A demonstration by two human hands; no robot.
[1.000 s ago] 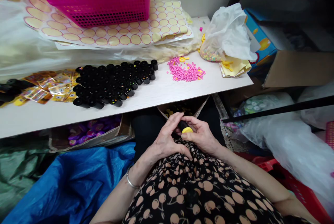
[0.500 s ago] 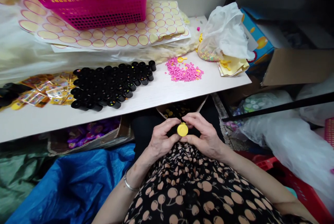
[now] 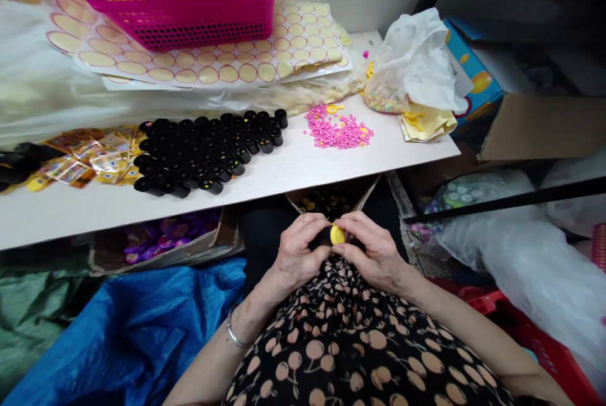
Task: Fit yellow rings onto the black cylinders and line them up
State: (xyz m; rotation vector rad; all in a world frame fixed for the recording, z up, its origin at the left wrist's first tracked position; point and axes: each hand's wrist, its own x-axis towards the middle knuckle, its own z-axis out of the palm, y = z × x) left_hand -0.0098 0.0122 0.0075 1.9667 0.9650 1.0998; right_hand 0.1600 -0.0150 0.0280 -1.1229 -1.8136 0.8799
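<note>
Over my lap, my left hand [image 3: 299, 247] is closed around a small black cup [image 3: 322, 237], mostly covered by the fingers. My right hand [image 3: 370, 243] pinches a round yellow cap [image 3: 337, 235] that sits at the cup's right end. The two hands almost meet, with thumbs below and fingertips above. Just beyond them, under the table edge, a cardboard box holds many black pieces with yellow caps [image 3: 326, 201]. On the white table [image 3: 265, 182] many similar black cups [image 3: 199, 150] stand packed together.
Pink beads [image 3: 338, 130] lie in a loose patch on the table. Shiny printed packets [image 3: 106, 156] lie at the left. Pink baskets [image 3: 203, 21] rest on sticker sheets behind. A white plastic bag [image 3: 411, 59] stands at the right, and purple items [image 3: 156, 242] fill a box below.
The yellow cap has turned from facing me to facing right, showing the black cup behind it. Both hands have shifted only slightly. The view has moved a little left.
</note>
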